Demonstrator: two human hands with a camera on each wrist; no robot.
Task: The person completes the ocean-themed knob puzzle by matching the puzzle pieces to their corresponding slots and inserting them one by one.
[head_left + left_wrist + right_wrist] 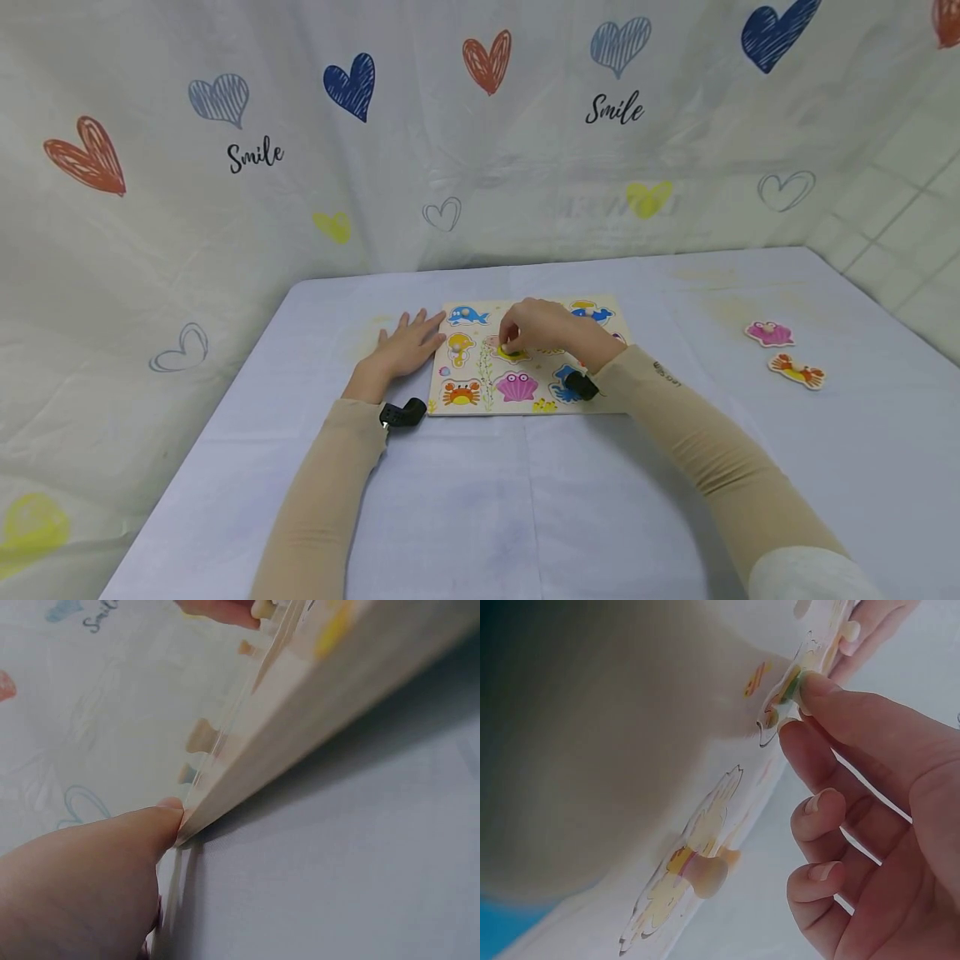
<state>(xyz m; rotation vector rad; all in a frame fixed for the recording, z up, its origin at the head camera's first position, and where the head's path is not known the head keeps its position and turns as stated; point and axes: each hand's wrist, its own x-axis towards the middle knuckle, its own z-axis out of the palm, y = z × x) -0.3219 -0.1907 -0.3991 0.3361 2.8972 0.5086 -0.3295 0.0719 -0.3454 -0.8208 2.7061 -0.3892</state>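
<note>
A wooden peg puzzle board [480, 408] with sea-animal pieces lies flat on the table. My right hand [542, 325] is over its middle, thumb and forefinger pinching the knob of a green-and-yellow puzzle piece [786, 690]. That piece lies at the board's surface; whether it is fully seated I cannot tell. My left hand [405, 346] has its fingers spread, and its thumb touches the board's left edge in the left wrist view. Around the right hand sit a blue whale [468, 315], a yellow seahorse [460, 348], an orange crab [461, 392] and a pink shell [516, 387], all on the board.
Two loose pieces, a pink one [770, 333] and an orange-and-white one [797, 372], lie on the white table [465, 500] to the right. A white curtain [420, 158] printed with hearts hangs behind the table. Wooden knobs [707, 876] stick up from the board.
</note>
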